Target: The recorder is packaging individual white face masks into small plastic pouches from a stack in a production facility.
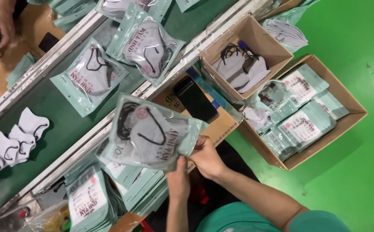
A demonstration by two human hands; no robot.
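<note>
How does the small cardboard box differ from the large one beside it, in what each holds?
The small cardboard box holds loose grey masks with dark ear loops, unbagged; the large cardboard box holds masks sealed in pale green pouches. The small box is narrower and sits nearer the conveyor belt; the large box lies farther out over the green floor. Both are open-topped brown cardboard.

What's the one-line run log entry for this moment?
left hand: holds bagged grey face mask | right hand: pinches same bag's edge | under it: stack of bagged masks

Dark green conveyor belt [62, 124] — sealed mask packets [88, 77], loose grey masks [10, 144] lie on it.
</note>
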